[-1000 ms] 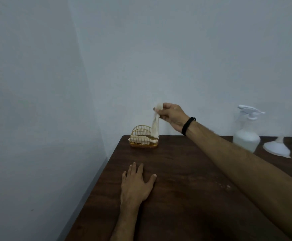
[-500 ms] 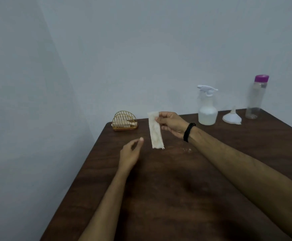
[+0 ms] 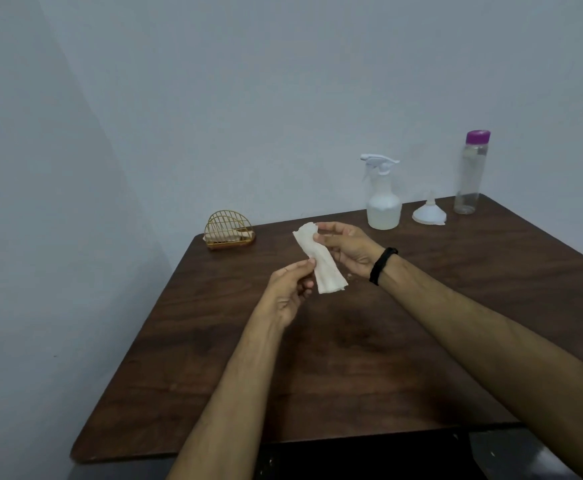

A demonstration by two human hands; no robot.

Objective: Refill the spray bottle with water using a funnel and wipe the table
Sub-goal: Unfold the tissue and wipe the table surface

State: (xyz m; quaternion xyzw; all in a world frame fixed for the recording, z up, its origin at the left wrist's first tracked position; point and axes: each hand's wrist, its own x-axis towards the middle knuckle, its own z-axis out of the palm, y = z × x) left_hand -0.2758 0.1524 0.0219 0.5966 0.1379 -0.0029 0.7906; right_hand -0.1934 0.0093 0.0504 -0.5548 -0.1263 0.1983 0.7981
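Midair, tissue (image 3: 319,263) between left hand (image 3: 292,292) and right hand (image 3: 347,251).

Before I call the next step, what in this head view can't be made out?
- Water level in the clear bottle with the purple cap: too faint to read.
- Fill of the white translucent spray bottle: its wall is cloudy.
- Folded white tissue: its top is covered by the right hand, one edge by the left hand.
- Contents of the gold wire holder: too small.
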